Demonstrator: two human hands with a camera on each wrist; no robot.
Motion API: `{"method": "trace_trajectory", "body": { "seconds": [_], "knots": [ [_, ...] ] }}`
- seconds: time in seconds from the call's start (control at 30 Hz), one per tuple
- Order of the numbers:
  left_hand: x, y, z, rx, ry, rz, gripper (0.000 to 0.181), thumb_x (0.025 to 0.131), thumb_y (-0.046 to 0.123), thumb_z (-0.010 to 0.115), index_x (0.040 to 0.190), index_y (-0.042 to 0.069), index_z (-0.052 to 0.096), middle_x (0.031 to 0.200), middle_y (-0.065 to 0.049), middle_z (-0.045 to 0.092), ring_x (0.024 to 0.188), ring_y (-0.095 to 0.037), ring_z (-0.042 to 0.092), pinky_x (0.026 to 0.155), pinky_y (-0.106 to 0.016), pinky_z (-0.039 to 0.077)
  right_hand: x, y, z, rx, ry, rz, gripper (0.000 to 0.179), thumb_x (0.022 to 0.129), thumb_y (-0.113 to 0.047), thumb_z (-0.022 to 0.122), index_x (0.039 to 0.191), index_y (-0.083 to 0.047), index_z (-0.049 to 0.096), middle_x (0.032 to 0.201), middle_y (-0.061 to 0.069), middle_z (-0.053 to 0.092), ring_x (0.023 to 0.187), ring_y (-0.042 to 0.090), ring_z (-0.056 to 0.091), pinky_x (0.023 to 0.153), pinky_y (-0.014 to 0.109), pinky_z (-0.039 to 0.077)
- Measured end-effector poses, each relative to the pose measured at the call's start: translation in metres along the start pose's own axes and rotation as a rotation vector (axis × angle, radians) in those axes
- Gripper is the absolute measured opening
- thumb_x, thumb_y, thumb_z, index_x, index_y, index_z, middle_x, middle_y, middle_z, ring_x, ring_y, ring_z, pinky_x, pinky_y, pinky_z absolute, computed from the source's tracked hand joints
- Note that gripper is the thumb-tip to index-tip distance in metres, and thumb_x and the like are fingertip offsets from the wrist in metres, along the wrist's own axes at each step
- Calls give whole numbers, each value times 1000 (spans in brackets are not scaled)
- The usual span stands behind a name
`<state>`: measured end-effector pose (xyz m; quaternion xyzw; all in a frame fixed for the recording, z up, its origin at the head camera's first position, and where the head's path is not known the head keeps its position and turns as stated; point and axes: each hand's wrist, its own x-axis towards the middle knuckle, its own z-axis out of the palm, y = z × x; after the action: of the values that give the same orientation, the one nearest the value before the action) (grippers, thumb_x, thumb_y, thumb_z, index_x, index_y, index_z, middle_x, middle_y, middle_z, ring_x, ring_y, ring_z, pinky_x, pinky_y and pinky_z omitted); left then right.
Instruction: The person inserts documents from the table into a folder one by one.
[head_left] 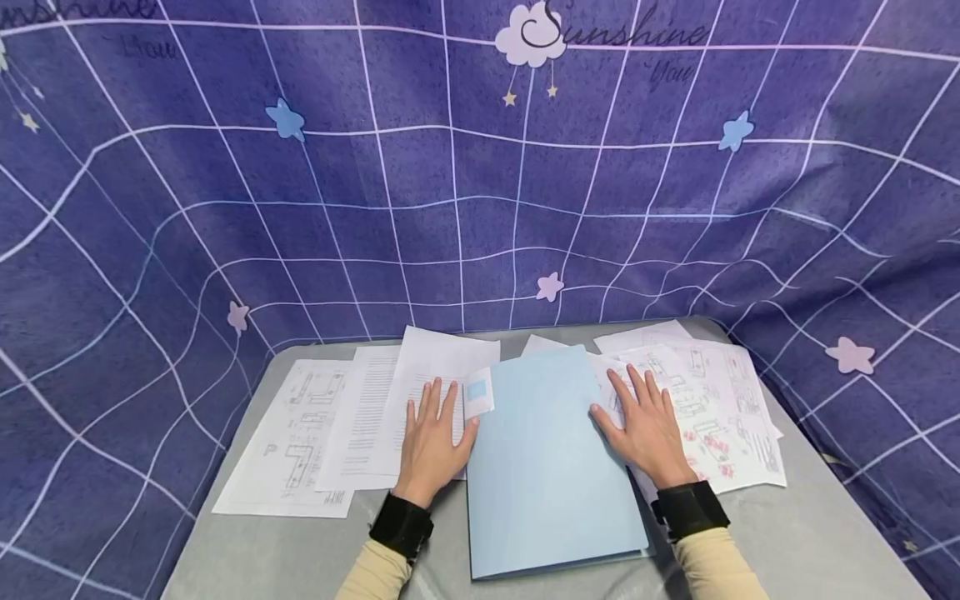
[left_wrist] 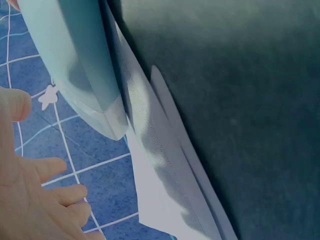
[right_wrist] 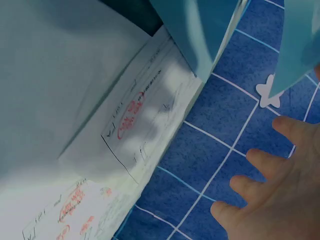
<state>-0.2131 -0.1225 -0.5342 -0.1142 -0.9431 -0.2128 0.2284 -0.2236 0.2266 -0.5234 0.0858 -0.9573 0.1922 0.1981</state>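
A light blue paper folder [head_left: 551, 467] lies in front of me, with a white and blue label [head_left: 478, 392] at its upper left edge. Its lower edge shows a slight gap between the covers. Beside the folder's left edge is my left hand [head_left: 433, 446], fingers spread over printed pages, thumb right at the edge. My right hand [head_left: 648, 429] hovers at the opposite edge, fingers extended above drawing sheets [head_left: 727, 408] with red stamps. Both wrist views show straight, parted fingers on the left hand [left_wrist: 35, 195] and right hand [right_wrist: 285, 185], gripping nothing.
At left, a sheet with part drawings [head_left: 288, 450] overlaps text pages [head_left: 363, 425] and another printed page [head_left: 442, 354]. More sheets [head_left: 645, 335] lie at the back right. The grey table [head_left: 247, 558] meets a purple gridded curtain [head_left: 420, 208] behind and on both sides.
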Motion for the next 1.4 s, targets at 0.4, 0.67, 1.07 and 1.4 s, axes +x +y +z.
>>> {"method": "trace_trajectory", "body": {
  "seconds": [0.4, 0.67, 1.07, 1.4],
  "knots": [
    [-7, 4, -3, -12, -33, -20, 68, 95, 47, 55, 149, 9, 41, 155, -21, 31, 146, -34, 20, 114, -60, 12, -8, 2, -5, 18, 7, -7, 72, 91, -58, 56, 148, -16, 43, 153, 22, 33, 144, 45, 18, 108, 69, 15],
    [-6, 8, 4, -16, -38, 3, 68, 94, 46, 57, 148, 7, 42, 153, -22, 34, 146, -35, 22, 112, -63, 17, -6, 10, -2, 22, 0, 0, 72, 92, -58, 55, 148, -16, 43, 153, 21, 33, 144, 44, 18, 108, 68, 16],
    [6, 20, 6, -11, -72, 31, 69, 94, 46, 58, 148, 7, 41, 155, -20, 32, 146, -33, 21, 113, -61, 16, -1, 18, -3, 42, -4, 13, 71, 92, -57, 55, 149, -17, 41, 154, 21, 31, 145, 43, 16, 109, 67, 14],
    [45, 100, 13, 63, -258, 346, 66, 99, 50, 46, 151, 11, 38, 156, -16, 31, 145, -32, 26, 114, -56, 19, -7, 32, -10, 11, 22, 41, 69, 93, -56, 56, 147, -15, 44, 151, 23, 36, 141, 49, 22, 106, 69, 18]
  ]
}}
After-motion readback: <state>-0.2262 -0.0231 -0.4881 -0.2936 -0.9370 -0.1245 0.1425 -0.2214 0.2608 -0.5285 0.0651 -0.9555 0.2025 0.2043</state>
